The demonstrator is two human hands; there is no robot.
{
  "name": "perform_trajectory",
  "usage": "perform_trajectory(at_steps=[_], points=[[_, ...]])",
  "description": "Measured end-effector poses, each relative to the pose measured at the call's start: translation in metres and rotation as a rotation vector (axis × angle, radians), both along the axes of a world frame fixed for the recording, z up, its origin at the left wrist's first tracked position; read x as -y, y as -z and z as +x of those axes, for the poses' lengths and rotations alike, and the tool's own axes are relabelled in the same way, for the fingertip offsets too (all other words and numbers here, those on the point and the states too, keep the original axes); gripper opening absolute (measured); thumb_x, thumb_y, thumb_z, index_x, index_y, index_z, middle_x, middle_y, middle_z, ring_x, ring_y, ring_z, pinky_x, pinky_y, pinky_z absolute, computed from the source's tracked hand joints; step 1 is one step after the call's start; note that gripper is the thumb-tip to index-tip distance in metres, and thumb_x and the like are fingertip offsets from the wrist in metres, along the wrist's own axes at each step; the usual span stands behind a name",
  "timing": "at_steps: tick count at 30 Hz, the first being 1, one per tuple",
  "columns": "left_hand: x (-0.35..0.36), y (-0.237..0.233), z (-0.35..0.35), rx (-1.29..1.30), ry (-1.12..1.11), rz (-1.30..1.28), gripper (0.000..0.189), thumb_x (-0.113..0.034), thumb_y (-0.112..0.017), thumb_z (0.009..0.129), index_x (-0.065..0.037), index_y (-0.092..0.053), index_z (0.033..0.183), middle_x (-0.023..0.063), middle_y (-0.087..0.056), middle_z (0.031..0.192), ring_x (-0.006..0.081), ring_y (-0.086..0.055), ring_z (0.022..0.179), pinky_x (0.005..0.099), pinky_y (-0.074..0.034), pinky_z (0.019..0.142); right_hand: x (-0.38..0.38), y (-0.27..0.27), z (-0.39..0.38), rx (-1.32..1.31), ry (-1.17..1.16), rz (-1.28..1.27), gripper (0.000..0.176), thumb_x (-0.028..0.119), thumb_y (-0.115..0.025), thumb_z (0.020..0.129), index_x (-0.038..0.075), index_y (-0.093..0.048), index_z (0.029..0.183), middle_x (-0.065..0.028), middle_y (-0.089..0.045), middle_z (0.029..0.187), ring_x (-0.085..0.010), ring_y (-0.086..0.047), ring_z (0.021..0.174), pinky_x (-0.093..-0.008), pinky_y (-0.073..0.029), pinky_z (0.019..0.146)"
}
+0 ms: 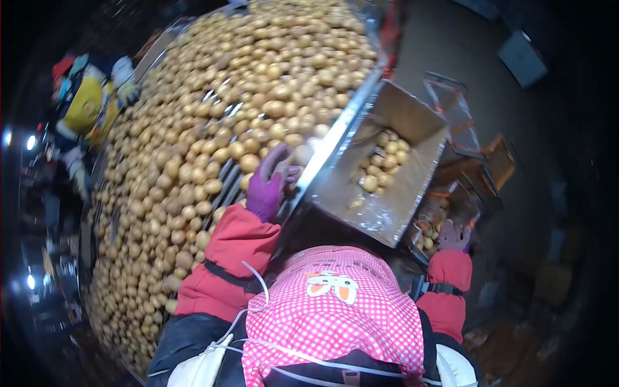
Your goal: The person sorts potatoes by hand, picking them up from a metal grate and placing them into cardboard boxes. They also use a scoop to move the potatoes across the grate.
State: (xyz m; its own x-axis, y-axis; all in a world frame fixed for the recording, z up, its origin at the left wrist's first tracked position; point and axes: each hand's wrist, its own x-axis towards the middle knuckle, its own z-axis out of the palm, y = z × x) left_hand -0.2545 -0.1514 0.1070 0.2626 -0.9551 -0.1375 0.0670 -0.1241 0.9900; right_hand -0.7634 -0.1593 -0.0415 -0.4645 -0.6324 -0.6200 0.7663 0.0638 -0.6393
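Many yellow-brown potatoes (187,171) cover a slatted sorting surface to the left. My left hand (269,184), in a purple glove, is over the potatoes beside the metal edge (338,132), its fingers curved and apart with nothing visible between them. An open cardboard box (412,116) lined with clear plastic stands right of that edge, with a small heap of potatoes (387,158) inside. My right hand (455,236), also gloved, is at a lower container of potatoes (427,242), its fingers spread.
A person in a yellow apron (87,106) stands at the far left side of the surface. A metal-framed cart (454,106) and an orange-brown crate (500,164) stand to the right. A pale box (522,59) lies on the floor farther back.
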Motion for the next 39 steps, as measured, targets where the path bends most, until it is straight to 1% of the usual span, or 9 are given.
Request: perform_trajectory(at_steps=[4,7,10,15,19,26,33,36,39], points=[[-0.097,0.006,0.1,0.228,-0.412,-0.048,0.047,-0.012,-0.059,0.096,-0.001,-0.048,0.14,0.0158,-0.058,0.131,0.0206,-0.065,0.107,0.0316,-0.053,0.089,0.059,-0.062,0.11,-0.13,-0.61,-0.184,0.045,0.025,-0.053,0.098,0.01,-0.048,0.14,-0.0123,-0.055,0.136,-0.0216,-0.062,0.11,-0.0335,-0.053,0.091],[-0.19,0.013,0.154,0.603,-0.624,0.217,0.055,-0.019,-0.074,0.087,-0.004,-0.054,0.136,0.0165,-0.063,0.125,0.0241,-0.065,0.107,0.0354,-0.054,0.089,0.086,-0.129,0.249,-0.631,-1.341,-0.437,0.039,0.01,-0.061,0.092,0.006,-0.059,0.13,-0.011,-0.058,0.127,-0.0198,-0.064,0.103,-0.0278,-0.053,0.085],[-0.259,-0.012,0.167,1.004,-0.496,0.518,0.077,-0.027,-0.083,0.074,-0.008,-0.05,0.14,0.0186,-0.057,0.131,0.0277,-0.06,0.113,0.0355,-0.05,0.096,0.069,-0.123,0.377,-1.271,-1.507,-0.952,0.042,0.011,-0.07,0.078,0.01,-0.067,0.119,-0.0124,-0.069,0.11,-0.0293,-0.067,0.101,-0.0366,-0.055,0.084],[-0.293,-0.002,0.142,1.087,-0.339,0.84,0.105,-0.042,-0.086,0.066,-0.015,-0.032,0.152,0.0251,-0.034,0.15,0.0379,-0.041,0.136,0.0444,-0.044,0.106,0.059,-0.12,0.513,-2.357,-2.083,-1.077,0.051,0.032,-0.069,0.081,0.038,-0.055,0.13,-0.0049,-0.03,0.159,-0.0368,-0.025,0.147,-0.0563,-0.029,0.112],[-0.261,0.003,0.135,0.956,-0.338,0.831,0.11,-0.041,-0.086,0.066,-0.019,-0.025,0.154,0.033,-0.017,0.154,0.0455,-0.031,0.141,0.0466,-0.041,0.109,0.092,-0.124,0.529,-2.311,-2.195,-1.192,0.062,0.041,-0.077,0.07,0.035,-0.054,0.127,0.0006,-0.032,0.157,-0.0358,-0.024,0.147,-0.0542,-0.031,0.112],[-0.213,0.012,0.139,0.854,-0.245,0.686,0.096,-0.035,-0.085,0.069,-0.023,-0.035,0.15,0.0356,-0.014,0.154,0.0501,-0.049,0.126,0.0474,-0.048,0.101,0.141,-0.099,0.523,-2.236,-1.648,-1.338,0.057,0.04,-0.08,0.066,0.019,-0.061,0.116,-0.0039,-0.056,0.134,-0.0336,-0.044,0.133,-0.0477,-0.04,0.105],[-0.17,0.031,0.128,0.914,0.099,0.074,0.055,-0.04,-0.067,0.089,-0.018,-0.054,0.137,0.0164,-0.054,0.14,0.0342,-0.064,0.111,0.0428,-0.052,0.094,0.078,-0.185,0.57,-1.738,-1.412,-1.598,0.044,0.025,-0.072,0.078,0.014,-0.062,0.12,-0.0102,-0.066,0.116,-0.0305,-0.063,0.106,-0.0428,-0.05,0.093],[-0.17,-0.016,0.168,0.905,-0.11,0.174,0.026,-0.029,-0.062,0.092,-0.012,-0.067,0.111,0.015,-0.069,0.091,0.0366,-0.067,0.081,0.0447,-0.052,0.066,0.032,-0.193,0.573,-1.754,-1.86,-1.671,0.049,0.023,-0.072,0.079,0.012,-0.059,0.124,-0.0113,-0.065,0.118,-0.0303,-0.063,0.107,-0.0415,-0.05,0.093],[-0.176,-0.037,0.219,0.798,-0.592,0.158,0.031,-0.01,-0.064,0.09,-0.006,-0.065,0.121,0.0157,-0.07,0.109,0.031,-0.069,0.095,0.0395,-0.056,0.082,0.021,-0.167,0.63,-1.963,-2.269,-1.488,0.054,0.022,-0.073,0.079,0.011,-0.055,0.129,-0.0124,-0.064,0.12,-0.03,-0.063,0.107,-0.0403,-0.051,0.094]])
